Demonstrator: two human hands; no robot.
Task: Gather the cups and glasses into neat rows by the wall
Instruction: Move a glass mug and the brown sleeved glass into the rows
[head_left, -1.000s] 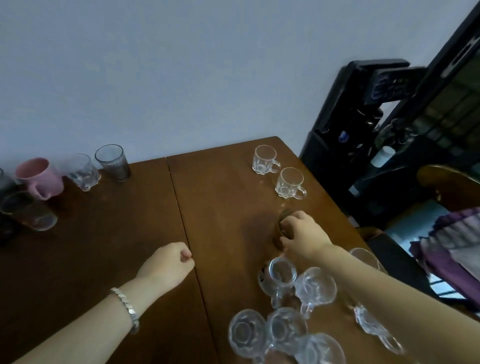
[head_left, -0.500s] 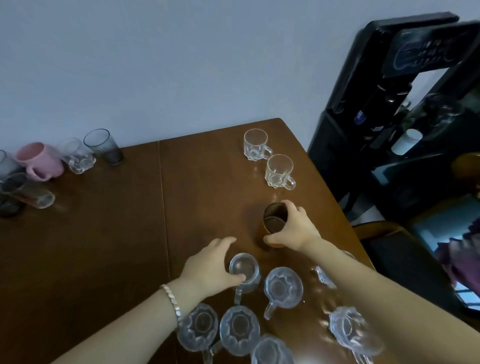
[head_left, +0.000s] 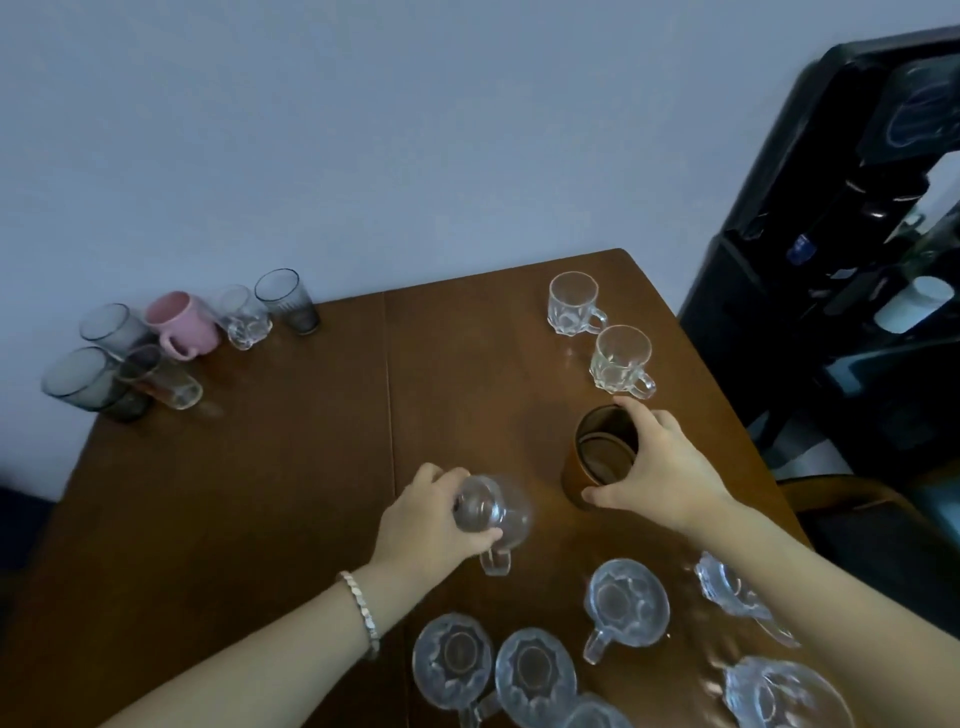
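My right hand grips a brown tumbler standing upright on the wooden table. My left hand holds a clear glass mug tilted on its side, handle pointing toward me. Two clear mugs stand in a line near the far right corner. Several clear mugs sit upside down near the front edge. By the wall at the left stand a pink mug, a dark tumbler and several other glasses.
A black water dispenser stands right of the table. A dark chair sits at the table's right edge. The grey wall runs along the far edge. A seam divides the tabletop.
My left hand has closed on a clear mug, lifted and tipped it on its side. My right hand still holds the brown tumbler in about the same spot.
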